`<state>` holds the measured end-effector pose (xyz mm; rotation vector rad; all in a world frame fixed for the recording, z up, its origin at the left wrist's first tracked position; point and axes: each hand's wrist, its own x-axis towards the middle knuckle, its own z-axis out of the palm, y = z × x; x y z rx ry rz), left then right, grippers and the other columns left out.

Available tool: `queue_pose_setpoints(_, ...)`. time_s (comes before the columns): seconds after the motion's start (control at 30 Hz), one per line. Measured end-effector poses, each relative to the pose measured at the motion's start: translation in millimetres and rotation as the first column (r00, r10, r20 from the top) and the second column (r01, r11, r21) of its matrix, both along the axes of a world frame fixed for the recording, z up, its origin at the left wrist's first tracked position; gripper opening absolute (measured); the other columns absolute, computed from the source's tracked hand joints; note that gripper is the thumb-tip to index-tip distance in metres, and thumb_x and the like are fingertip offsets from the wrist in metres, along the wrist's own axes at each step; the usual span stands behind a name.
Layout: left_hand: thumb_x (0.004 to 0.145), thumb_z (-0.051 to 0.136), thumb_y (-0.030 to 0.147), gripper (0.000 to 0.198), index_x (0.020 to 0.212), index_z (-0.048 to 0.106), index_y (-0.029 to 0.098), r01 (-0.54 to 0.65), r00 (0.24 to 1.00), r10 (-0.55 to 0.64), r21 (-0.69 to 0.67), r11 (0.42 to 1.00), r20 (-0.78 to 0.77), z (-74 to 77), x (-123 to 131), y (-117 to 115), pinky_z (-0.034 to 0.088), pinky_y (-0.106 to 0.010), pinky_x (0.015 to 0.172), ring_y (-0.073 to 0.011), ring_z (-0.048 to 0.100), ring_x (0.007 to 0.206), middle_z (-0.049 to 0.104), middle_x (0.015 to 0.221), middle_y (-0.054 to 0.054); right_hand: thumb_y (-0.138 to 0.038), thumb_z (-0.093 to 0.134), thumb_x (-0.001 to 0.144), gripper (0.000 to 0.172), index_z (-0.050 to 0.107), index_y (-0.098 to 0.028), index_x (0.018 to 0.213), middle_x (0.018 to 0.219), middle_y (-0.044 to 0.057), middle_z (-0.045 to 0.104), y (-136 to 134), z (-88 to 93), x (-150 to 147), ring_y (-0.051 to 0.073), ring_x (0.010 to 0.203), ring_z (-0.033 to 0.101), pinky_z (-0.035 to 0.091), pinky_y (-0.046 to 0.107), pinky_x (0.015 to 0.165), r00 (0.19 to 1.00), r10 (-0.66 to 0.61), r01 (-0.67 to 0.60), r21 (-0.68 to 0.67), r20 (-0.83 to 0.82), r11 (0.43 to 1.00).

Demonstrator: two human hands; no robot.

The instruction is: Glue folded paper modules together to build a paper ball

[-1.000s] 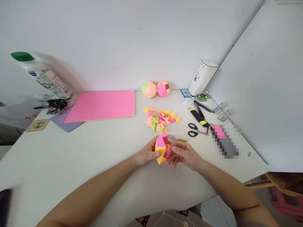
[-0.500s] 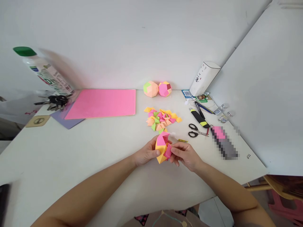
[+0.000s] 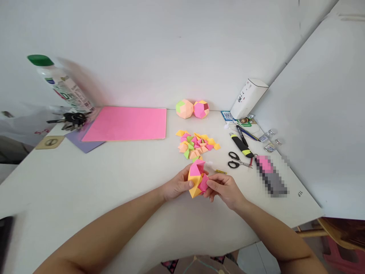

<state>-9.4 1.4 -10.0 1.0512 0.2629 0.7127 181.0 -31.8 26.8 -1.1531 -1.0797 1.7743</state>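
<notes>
Both hands hold a partly built paper ball [image 3: 196, 178] of pink and yellow folded pieces just above the white table [image 3: 114, 182]. My left hand [image 3: 177, 185] cups its left side, thumb on the yellow face. My right hand [image 3: 222, 188] pinches a pink piece on its right side. Behind the hands lies a heap of small folded paper pieces [image 3: 196, 144] in yellow, pink, orange and green. Two finished paper balls, an orange-green ball [image 3: 184, 109] and a pink-yellow ball [image 3: 201, 109], rest by the wall.
A pink sheet [image 3: 125, 123] lies on purple paper at the back left, beside keys [image 3: 71, 118] and a green-capped bottle [image 3: 61, 85]. To the right are scissors [image 3: 238, 160], a black-yellow marker [image 3: 241, 145], pens, small vials [image 3: 270, 137], a white box [image 3: 248, 99] and a blurred-out object [image 3: 270, 176].
The view has shifted slightly. My right fingers have closed in on the pink piece at the ball's side; the ball stays in the same place.
</notes>
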Motion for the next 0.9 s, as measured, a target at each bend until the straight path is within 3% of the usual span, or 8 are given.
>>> queue_pose_setpoints(0.9,0.082,0.052,0.048,0.052,0.123,0.044,0.016,-0.009,0.999,0.006,-0.076,0.997,-0.042,4.5,1.9,-2.0,0.046,-0.036,0.072,-0.0216,0.061,0.081,0.064,0.09,-0.01,-0.032,0.068,0.075,0.018,0.066,-0.015,0.081,0.061,0.004,0.07,0.8,-1.4,-0.8,0.015,0.054,0.066,0.052,0.024,0.047,1.0,0.017,-0.018,0.036,0.019,0.999)
